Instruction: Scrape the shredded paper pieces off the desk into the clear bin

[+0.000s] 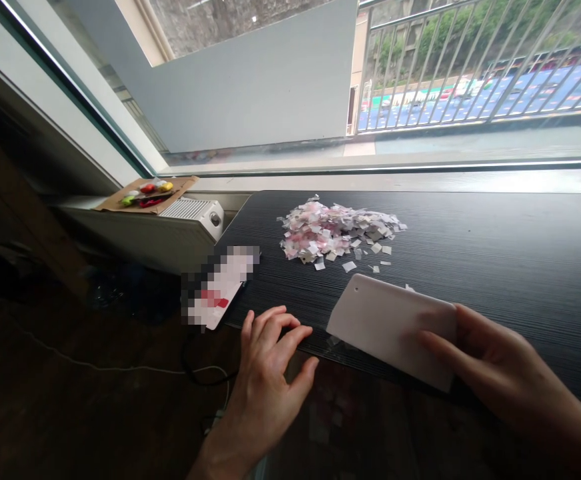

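Note:
My right hand [490, 353] grips a flat white plastic scraper [390, 323] by its right end, thumb on the near face. The scraper has rounded corners and a small hole, and its lower edge is by the front edge of the black table [495, 247]. Just left of it, my left hand [273, 373] is at the table's edge, fingers loosely bent and thumb apart, with nothing visible in it. A few pale scraps [338, 342] show near its fingertips. Beyond both hands lies a heap of small white and pinkish paper pieces [320, 230].
At the table's left corner lies a flat, pixelated item [225, 287] with a red patch. Behind it, a white radiator [190, 227] carries cardboard [115, 200] with small colourful things. A window runs along the back. A pale cable [135, 368] crosses the dark floor.

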`<action>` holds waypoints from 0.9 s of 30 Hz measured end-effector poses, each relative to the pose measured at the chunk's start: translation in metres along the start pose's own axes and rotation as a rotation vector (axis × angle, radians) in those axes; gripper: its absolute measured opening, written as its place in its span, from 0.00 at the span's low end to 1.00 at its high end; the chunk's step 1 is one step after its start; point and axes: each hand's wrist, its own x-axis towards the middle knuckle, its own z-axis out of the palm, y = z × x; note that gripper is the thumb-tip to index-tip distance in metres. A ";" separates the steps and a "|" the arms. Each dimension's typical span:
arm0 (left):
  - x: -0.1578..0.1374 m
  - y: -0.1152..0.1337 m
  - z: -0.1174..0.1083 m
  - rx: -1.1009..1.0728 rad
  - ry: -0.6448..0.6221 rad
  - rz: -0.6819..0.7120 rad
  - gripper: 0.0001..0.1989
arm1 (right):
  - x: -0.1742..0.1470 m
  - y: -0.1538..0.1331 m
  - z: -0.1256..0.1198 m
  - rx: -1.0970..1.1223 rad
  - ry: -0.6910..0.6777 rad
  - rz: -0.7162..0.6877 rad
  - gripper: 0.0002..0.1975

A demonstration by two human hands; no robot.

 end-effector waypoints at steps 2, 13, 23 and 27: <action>-0.001 -0.001 0.000 0.006 0.005 -0.013 0.14 | 0.000 0.001 0.001 -0.008 -0.010 -0.003 0.13; -0.002 -0.003 -0.002 0.004 -0.018 -0.014 0.13 | 0.002 -0.002 -0.013 -0.021 -0.026 -0.053 0.11; 0.000 -0.001 -0.004 0.031 -0.019 -0.002 0.15 | -0.002 -0.002 -0.003 0.010 -0.085 0.001 0.13; 0.000 -0.002 -0.006 0.037 -0.012 0.003 0.15 | -0.008 -0.002 0.001 -0.053 -0.095 -0.044 0.15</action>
